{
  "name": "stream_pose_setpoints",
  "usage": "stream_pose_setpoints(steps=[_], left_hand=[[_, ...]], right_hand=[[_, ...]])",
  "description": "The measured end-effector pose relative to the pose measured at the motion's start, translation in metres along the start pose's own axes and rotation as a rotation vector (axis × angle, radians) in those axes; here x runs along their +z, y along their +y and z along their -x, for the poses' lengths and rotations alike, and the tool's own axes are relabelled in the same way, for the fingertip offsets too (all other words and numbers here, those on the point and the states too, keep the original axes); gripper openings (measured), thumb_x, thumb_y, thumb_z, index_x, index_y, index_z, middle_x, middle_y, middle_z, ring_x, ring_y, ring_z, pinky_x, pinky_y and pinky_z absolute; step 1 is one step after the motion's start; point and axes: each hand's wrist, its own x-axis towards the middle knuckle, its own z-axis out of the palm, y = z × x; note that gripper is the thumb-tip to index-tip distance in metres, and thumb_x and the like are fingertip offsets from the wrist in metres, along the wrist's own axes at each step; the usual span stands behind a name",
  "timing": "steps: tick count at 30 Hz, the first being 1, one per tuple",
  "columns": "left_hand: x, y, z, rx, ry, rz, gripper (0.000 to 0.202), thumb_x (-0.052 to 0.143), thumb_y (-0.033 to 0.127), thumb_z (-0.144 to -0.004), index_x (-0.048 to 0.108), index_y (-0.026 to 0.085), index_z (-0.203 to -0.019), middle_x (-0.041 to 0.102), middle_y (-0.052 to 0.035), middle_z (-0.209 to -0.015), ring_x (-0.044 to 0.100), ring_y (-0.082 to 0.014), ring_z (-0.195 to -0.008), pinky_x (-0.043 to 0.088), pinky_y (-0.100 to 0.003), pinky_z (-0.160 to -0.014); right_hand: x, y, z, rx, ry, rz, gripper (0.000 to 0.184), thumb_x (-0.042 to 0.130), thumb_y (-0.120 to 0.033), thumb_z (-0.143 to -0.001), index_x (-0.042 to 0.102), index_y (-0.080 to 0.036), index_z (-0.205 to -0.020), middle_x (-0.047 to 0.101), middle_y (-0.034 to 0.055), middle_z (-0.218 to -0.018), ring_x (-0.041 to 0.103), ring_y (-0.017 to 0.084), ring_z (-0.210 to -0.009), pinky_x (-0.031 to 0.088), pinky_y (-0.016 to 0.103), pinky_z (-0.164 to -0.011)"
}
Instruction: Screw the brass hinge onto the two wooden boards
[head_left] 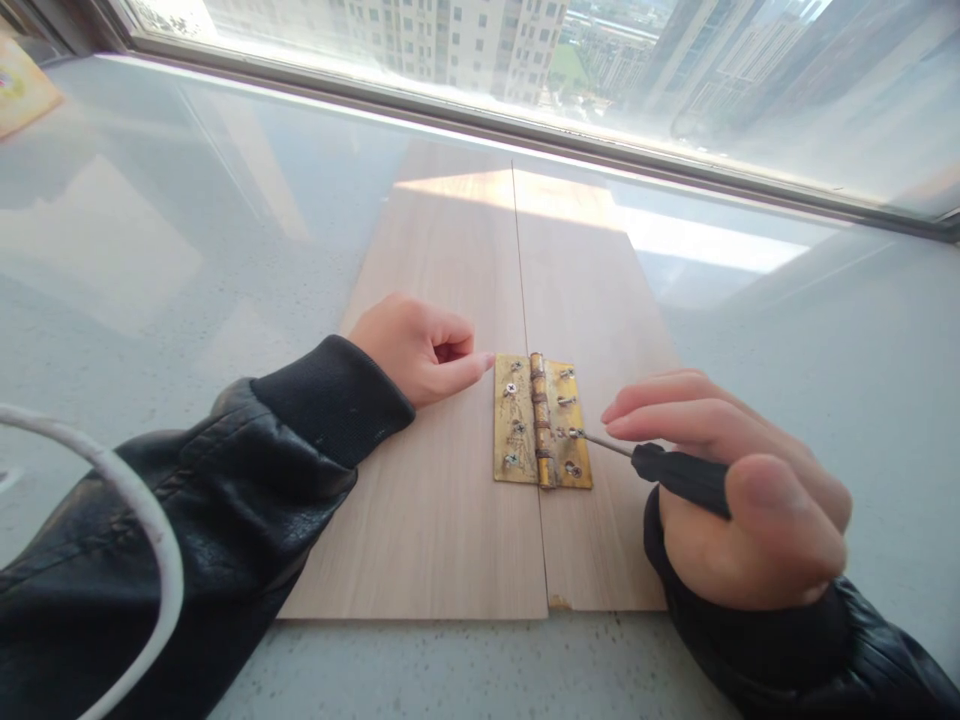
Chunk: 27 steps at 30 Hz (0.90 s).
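A worn brass hinge (517, 470) lies unfolded across the seam between two pale wooden boards, with several screws standing in its holes. My right hand (780, 490) grips a screwdriver (682, 478) by its black handle. The screwdriver's tip meets a screw (576, 433) on the hinge's right leaf. On the left board (420, 540) rests my left hand (420, 350), its fingers curled in and nothing seen inside them. Its thumb tip touches, or nearly touches, the upper left corner of the hinge. The right board (600, 300) lies under the other leaf.
Both boards lie on a speckled pale surface (262, 260) beside a window frame (480, 110). A white cable (161, 560) loops in front of my left sleeve. Part of a yellowish item (26, 85) shows at the upper left. The right board's near edge has a chip (559, 602).
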Motion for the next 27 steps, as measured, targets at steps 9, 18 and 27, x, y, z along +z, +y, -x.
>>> stream_pose_setpoints(steps=[9,18,27], left_hand=[[0.000,0.000,0.000,-0.003,-0.017,-0.021,0.038,0.049,0.043,-0.080,0.045,0.017,-0.053,0.033,0.0044,-0.047,0.030,-0.0073,-0.049,0.025,-0.024,-0.054],[-0.002,0.004,0.004,-0.012,-0.019,-0.007,0.036,0.049,0.038,-0.083,0.042,0.017,-0.054,0.031,0.0050,-0.049,0.030,-0.0079,-0.052,0.025,-0.025,-0.055],[0.001,0.001,0.003,-0.021,0.010,-0.019,0.039,0.049,0.042,-0.082,0.040,0.018,-0.052,0.028,0.0049,-0.049,0.027,-0.0074,-0.052,0.025,-0.025,-0.055]], right_hand=[[-0.011,0.036,-0.007,0.254,0.144,-0.295,0.040,0.047,-0.046,-0.087,0.072,-0.022,-0.067,0.060,0.0042,-0.056,0.052,0.015,-0.042,0.033,0.030,-0.032],[-0.019,0.047,-0.018,0.676,0.302,-0.520,0.038,0.056,-0.048,-0.074,0.061,-0.019,-0.051,0.057,0.0030,-0.049,0.050,0.016,-0.030,0.032,0.028,-0.024],[-0.028,0.064,-0.011,0.664,0.129,-0.550,0.043,0.058,-0.057,-0.077,0.064,-0.019,-0.059,0.063,0.0057,-0.054,0.057,0.021,-0.034,0.040,0.032,-0.027]])
